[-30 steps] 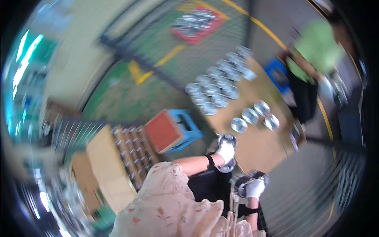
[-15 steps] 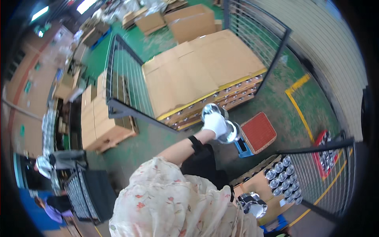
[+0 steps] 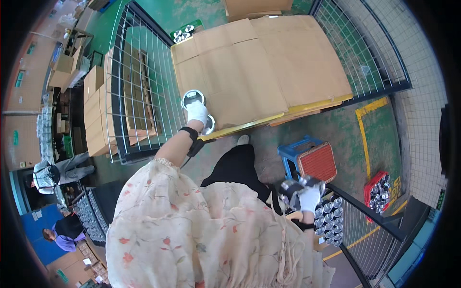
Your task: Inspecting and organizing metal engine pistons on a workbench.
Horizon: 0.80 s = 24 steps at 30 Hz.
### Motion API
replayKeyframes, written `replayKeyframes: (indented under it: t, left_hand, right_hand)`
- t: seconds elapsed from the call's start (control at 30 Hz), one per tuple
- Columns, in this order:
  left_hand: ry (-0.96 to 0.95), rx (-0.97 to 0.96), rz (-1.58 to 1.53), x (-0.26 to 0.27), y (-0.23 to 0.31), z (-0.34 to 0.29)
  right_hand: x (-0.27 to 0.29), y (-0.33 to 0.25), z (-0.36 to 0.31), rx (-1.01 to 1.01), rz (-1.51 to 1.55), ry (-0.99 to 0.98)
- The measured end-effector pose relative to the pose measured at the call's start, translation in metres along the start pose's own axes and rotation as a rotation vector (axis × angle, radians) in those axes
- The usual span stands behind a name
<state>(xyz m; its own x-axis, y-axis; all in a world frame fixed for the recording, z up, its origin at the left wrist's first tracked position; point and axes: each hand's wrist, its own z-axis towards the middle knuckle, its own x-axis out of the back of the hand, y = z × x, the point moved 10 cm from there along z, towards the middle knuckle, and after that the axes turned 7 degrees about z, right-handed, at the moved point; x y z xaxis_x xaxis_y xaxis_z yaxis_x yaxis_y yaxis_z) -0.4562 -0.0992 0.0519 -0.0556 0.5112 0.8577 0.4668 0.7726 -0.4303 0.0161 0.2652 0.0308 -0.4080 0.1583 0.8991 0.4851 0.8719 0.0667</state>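
- Green-painted concrete floor [image 3: 336, 129] with yellow lines runs under a workshop area fenced by dark wire-mesh cage walls [image 3: 139, 96].
- Flat sheets of brown cardboard [image 3: 269, 62] cover a pallet-height stack inside the cage, their front edge just ahead of the person.
- The left hand [image 3: 197, 113], in a white glove with a black wrist strap, reaches out over the near corner of the cardboard; its fingers are curled down onto shiny round metal cans.
- One round silver can [image 3: 193, 98] lies on the cardboard just beyond the fingertips and touches them; a second round silver can [image 3: 209, 126] shows at the heel of the glove, at the cardboard's edge.
- The right hand [image 3: 309, 198], also white-gloved, hangs low beside the hip and is closed around a cluster of small silver cans [image 3: 290, 187] with dark tops; how many it holds I cannot tell.
- Just beside that hand, a wire cage holds rows of upright silver cans [image 3: 329, 213].
- A blue plastic stool with a red seat [image 3: 314, 161] stands on the floor between the cardboard stack and the right hand.
- A red crate of cans [image 3: 379, 192] sits farther right by the tiled wall.
- Two other people [image 3: 53, 175] are at the far left, well apart from the hands.
- A floral cream sleeve [image 3: 192, 225] fills the lower middle.
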Motion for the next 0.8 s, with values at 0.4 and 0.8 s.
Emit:
replayKeyframes:
  t: [0.4, 0.8]
  left_hand:
    - [-0.100, 0.404, -0.544, -0.110, -0.060, 0.020]
    - [-0.235, 0.216, -0.293, -0.118, -0.051, -0.008]
  right_hand:
    - [0.227, -0.302, 0.181, 0.570, 0.266, 0.213]
    - [0.166, -0.517, 0.202, 0.926, 0.210, 0.153]
